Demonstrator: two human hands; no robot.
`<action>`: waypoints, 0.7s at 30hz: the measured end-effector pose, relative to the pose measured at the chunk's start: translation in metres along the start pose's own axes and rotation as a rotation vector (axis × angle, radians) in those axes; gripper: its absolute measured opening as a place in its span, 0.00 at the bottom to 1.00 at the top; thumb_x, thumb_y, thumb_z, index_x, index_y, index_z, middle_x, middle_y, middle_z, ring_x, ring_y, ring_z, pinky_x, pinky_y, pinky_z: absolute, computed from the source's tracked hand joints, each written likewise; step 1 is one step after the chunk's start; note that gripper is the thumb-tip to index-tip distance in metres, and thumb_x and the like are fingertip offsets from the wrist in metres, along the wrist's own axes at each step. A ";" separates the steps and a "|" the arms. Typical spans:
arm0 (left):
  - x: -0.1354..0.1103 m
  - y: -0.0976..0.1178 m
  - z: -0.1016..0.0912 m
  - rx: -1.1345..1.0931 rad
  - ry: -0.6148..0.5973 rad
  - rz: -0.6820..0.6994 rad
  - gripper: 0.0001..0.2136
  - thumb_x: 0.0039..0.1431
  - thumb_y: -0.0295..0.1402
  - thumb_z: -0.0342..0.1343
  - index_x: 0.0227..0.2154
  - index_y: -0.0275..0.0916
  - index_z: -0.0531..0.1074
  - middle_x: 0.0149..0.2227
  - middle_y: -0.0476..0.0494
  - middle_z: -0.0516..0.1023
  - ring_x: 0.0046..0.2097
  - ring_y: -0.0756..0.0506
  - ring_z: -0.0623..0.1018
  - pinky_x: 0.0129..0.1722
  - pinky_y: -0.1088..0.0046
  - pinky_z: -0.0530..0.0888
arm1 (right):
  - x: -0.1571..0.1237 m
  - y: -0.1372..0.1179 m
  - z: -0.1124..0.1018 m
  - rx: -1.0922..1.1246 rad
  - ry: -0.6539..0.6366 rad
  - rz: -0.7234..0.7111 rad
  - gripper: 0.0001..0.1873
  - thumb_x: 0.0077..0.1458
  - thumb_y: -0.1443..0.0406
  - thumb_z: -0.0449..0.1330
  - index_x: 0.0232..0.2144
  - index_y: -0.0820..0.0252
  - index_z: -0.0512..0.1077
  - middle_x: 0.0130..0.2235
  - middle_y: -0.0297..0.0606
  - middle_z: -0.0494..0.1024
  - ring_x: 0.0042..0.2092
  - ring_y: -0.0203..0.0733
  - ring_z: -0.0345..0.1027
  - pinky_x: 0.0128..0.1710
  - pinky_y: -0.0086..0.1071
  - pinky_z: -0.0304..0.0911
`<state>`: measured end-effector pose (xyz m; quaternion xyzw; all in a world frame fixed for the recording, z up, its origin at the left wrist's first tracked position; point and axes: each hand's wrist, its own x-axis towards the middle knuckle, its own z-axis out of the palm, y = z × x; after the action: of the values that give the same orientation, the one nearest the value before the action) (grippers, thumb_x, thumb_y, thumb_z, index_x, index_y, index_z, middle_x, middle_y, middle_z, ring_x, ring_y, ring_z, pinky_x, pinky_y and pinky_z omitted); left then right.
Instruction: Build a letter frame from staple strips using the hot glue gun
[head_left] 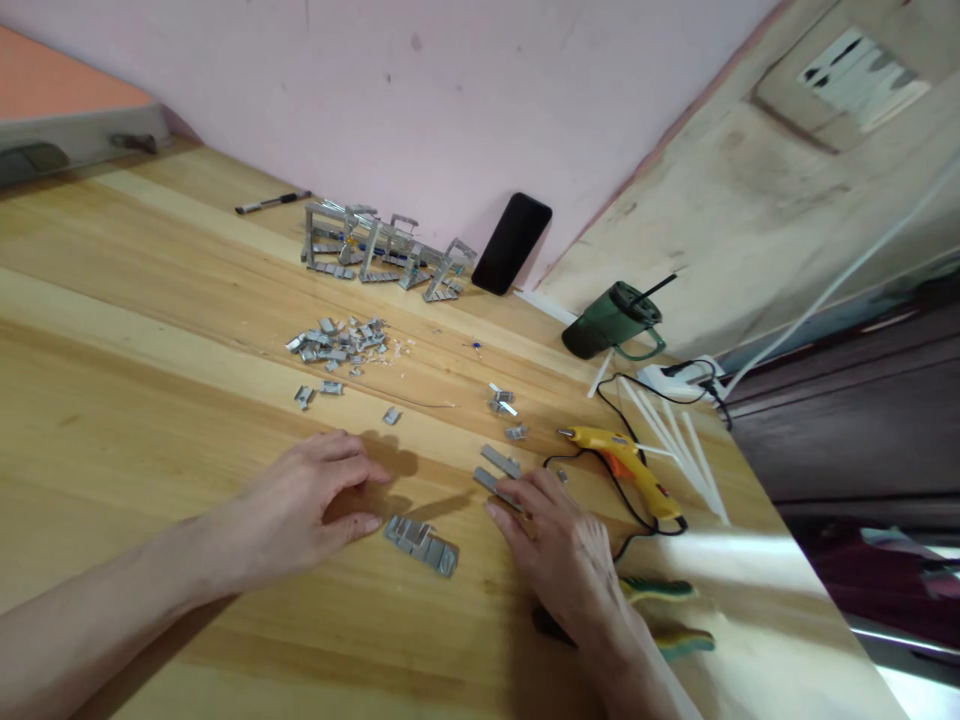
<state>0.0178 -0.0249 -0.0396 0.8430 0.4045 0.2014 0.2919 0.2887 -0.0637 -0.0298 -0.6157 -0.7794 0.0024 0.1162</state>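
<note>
My left hand [319, 495] hovers over the table with thumb and fingers apart, holding nothing. Just right of its thumb lies a flat piece of joined grey segments [421, 545], with smaller grey bits on top near its left end. Two narrow grey strips [499, 461] lie side by side farther right. My right hand [551, 540] has its thumb and index finger at the nearer grey strip [491, 482], closed about its edges; its right end is hidden under the fingers. Small grey clips [516, 432] sit just beyond the strips.
A pile of grey pieces [341, 342] and small grey frames [386, 255] stand farther back. A phone [513, 244] leans on the wall. Rightward are a green mug [611, 322], a yellow glue gun [626, 465] with black cable, white glue sticks [690, 455] and green-handled pliers [660, 590].
</note>
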 end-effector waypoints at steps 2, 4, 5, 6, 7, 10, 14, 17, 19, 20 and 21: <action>-0.001 -0.001 0.002 0.013 -0.011 -0.009 0.11 0.53 0.33 0.56 0.41 0.42 0.72 0.39 0.45 0.73 0.43 0.41 0.73 0.44 0.62 0.70 | -0.002 -0.004 0.000 0.052 0.035 -0.055 0.07 0.56 0.63 0.55 0.33 0.56 0.72 0.33 0.35 0.72 0.33 0.38 0.69 0.29 0.29 0.62; -0.001 -0.002 0.005 0.014 -0.017 -0.009 0.13 0.51 0.32 0.58 0.41 0.43 0.73 0.40 0.44 0.73 0.44 0.41 0.73 0.45 0.61 0.70 | -0.003 -0.008 0.000 0.101 0.055 -0.100 0.08 0.57 0.63 0.54 0.33 0.57 0.72 0.32 0.36 0.72 0.33 0.39 0.69 0.31 0.30 0.63; -0.002 -0.002 0.006 0.012 -0.020 -0.005 0.13 0.50 0.31 0.58 0.41 0.43 0.73 0.40 0.44 0.73 0.44 0.41 0.73 0.45 0.60 0.70 | -0.003 -0.011 0.000 0.124 0.057 -0.115 0.08 0.57 0.63 0.54 0.33 0.57 0.72 0.32 0.37 0.72 0.33 0.39 0.68 0.32 0.30 0.64; -0.002 -0.001 0.007 0.011 -0.024 0.000 0.13 0.50 0.31 0.58 0.40 0.44 0.73 0.40 0.44 0.74 0.44 0.41 0.73 0.45 0.60 0.71 | -0.004 -0.012 0.000 0.145 0.057 -0.127 0.08 0.57 0.64 0.54 0.32 0.58 0.73 0.32 0.37 0.72 0.33 0.39 0.68 0.32 0.31 0.64; -0.002 -0.001 0.007 0.011 -0.031 0.006 0.13 0.49 0.31 0.58 0.40 0.44 0.73 0.39 0.44 0.74 0.43 0.41 0.73 0.45 0.60 0.71 | -0.004 -0.014 0.000 0.163 0.059 -0.137 0.07 0.57 0.64 0.54 0.32 0.58 0.73 0.32 0.37 0.72 0.33 0.39 0.68 0.33 0.31 0.64; -0.002 0.000 0.009 0.025 -0.047 0.005 0.13 0.49 0.29 0.57 0.40 0.42 0.73 0.39 0.45 0.73 0.44 0.41 0.73 0.45 0.61 0.71 | -0.005 -0.018 0.000 0.194 0.065 -0.155 0.07 0.56 0.64 0.55 0.31 0.58 0.73 0.32 0.38 0.73 0.33 0.40 0.68 0.34 0.33 0.65; -0.001 0.001 0.011 0.033 -0.048 0.007 0.13 0.48 0.30 0.58 0.39 0.43 0.72 0.39 0.45 0.73 0.43 0.40 0.73 0.42 0.62 0.72 | -0.006 -0.021 0.000 0.220 0.033 -0.183 0.05 0.55 0.65 0.57 0.31 0.59 0.73 0.31 0.37 0.72 0.32 0.40 0.68 0.32 0.32 0.65; -0.002 0.001 0.012 0.043 -0.035 0.006 0.13 0.47 0.29 0.58 0.39 0.44 0.73 0.38 0.46 0.73 0.43 0.40 0.73 0.41 0.64 0.72 | -0.008 -0.026 0.000 0.226 -0.026 -0.208 0.03 0.52 0.66 0.60 0.31 0.60 0.72 0.31 0.38 0.72 0.33 0.41 0.68 0.31 0.33 0.65; -0.002 0.001 0.012 0.039 -0.032 0.010 0.14 0.47 0.29 0.59 0.39 0.44 0.73 0.38 0.47 0.73 0.42 0.41 0.73 0.41 0.64 0.72 | -0.009 -0.030 0.000 0.217 -0.072 -0.216 0.05 0.49 0.66 0.63 0.31 0.59 0.72 0.31 0.37 0.72 0.33 0.42 0.68 0.31 0.33 0.65; -0.002 0.001 0.012 0.035 -0.028 0.014 0.13 0.46 0.28 0.59 0.38 0.44 0.73 0.37 0.47 0.73 0.42 0.41 0.73 0.41 0.64 0.72 | -0.009 -0.032 0.000 0.208 -0.093 -0.215 0.06 0.47 0.67 0.64 0.31 0.59 0.72 0.31 0.37 0.72 0.33 0.42 0.68 0.31 0.33 0.64; -0.002 0.001 0.012 0.032 -0.029 0.017 0.13 0.47 0.29 0.59 0.39 0.44 0.73 0.38 0.47 0.73 0.42 0.41 0.73 0.41 0.64 0.72 | -0.010 -0.034 0.000 0.195 -0.109 -0.210 0.07 0.46 0.67 0.65 0.31 0.58 0.72 0.32 0.36 0.72 0.33 0.42 0.68 0.31 0.33 0.64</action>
<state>0.0241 -0.0313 -0.0483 0.8538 0.3960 0.1851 0.2827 0.2585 -0.0812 -0.0266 -0.5155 -0.8408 0.0993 0.1325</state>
